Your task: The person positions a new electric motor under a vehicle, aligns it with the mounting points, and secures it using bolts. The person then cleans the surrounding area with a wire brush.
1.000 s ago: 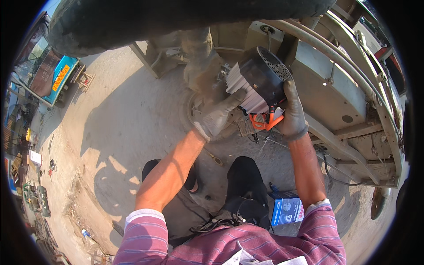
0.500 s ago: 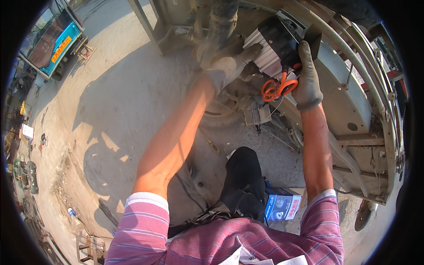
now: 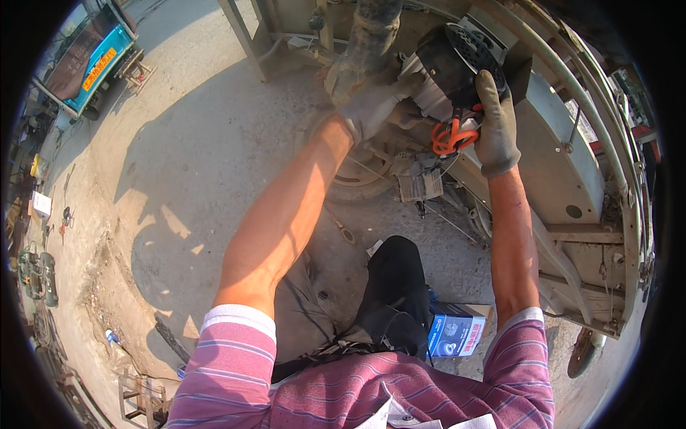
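Clamped on finned motor (image 3: 444,70), far right beside metal housing (image 3: 561,161): left hand (image 3: 375,109) at left, right hand (image 3: 496,127) at right. Could drop if gripped unevenly, or snag by looped orange cable (image 3: 447,148).

Black-and-silver motor (image 3: 448,68) between gloved hands (image 3: 498,134)

Blue box (image 3: 456,332) on dusty ground (image 3: 207,164)

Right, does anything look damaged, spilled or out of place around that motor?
Nothing looks spilled, and I see no clear damage on the motor. The one untidy thing is the orange cable, bunched in loose loops by the casing, beside the right hand; I cannot tell where its ends go.
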### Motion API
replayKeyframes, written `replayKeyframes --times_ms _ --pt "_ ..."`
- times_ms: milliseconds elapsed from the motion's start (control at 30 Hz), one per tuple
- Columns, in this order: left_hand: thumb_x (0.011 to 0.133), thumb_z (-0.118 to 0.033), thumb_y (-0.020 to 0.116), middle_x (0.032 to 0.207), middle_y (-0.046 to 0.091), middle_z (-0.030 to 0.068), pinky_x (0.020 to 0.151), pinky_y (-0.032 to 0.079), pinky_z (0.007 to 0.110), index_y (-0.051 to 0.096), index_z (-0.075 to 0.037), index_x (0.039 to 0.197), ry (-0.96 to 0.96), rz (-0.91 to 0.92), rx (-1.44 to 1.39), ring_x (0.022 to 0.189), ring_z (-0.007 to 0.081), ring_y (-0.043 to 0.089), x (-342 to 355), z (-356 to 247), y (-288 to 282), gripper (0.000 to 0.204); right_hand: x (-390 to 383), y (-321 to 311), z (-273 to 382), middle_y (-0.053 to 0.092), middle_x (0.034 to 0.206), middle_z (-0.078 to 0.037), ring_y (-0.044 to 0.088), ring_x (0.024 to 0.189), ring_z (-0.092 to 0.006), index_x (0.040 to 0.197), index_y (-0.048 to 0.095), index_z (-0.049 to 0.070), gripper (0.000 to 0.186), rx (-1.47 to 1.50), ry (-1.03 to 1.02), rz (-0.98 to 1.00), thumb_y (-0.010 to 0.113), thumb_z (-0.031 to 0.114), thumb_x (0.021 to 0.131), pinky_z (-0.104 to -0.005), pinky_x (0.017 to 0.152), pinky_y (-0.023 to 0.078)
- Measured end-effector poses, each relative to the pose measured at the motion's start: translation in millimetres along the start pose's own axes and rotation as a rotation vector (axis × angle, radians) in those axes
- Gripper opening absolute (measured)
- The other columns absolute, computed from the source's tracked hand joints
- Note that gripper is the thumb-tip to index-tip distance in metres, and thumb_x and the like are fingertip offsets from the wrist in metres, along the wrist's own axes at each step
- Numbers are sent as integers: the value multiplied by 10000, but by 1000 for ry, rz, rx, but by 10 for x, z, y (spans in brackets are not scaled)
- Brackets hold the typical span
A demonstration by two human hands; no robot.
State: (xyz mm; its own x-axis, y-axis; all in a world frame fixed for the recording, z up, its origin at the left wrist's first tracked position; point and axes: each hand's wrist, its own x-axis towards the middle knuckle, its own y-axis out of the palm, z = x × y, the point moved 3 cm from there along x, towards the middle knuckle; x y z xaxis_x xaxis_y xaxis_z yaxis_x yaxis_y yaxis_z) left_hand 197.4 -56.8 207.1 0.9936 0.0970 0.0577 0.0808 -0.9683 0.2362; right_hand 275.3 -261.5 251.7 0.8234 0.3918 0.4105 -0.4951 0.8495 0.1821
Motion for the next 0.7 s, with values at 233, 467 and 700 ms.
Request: replayKeyframes --times_ms 233,467,700 --pt "1045 -362 685 1178 686 133 777 629 374 595 -18 1392 97 -46 -47 951 230 732 40 25 82 497 -82 14 -81 684 1339 -81 672 1164 -157 1462 551 -21 686 -47 66 -173 856 362 982 -334 1029 559" --pt "1056 -406 657 1227 694 137 681 658 374 633 -35 1399 100 -172 60 992 253 741 -3 -60 64 506 -109 102 -36 704 1319 -76 667 1169 -154 1468 551 0 723 -190 -132 -90 894 362 944 -319 1049 539" --pt "1074 -335 635 1461 639 203 888 662 397 516 -85 1612 44 -195 453 1128 328 761 16 -198 -4 605 -83 53 -56 708 1321 -89 660 1178 -160 1491 531 -15 762 -195 -117 -111 908 335 929 -315 1061 522"
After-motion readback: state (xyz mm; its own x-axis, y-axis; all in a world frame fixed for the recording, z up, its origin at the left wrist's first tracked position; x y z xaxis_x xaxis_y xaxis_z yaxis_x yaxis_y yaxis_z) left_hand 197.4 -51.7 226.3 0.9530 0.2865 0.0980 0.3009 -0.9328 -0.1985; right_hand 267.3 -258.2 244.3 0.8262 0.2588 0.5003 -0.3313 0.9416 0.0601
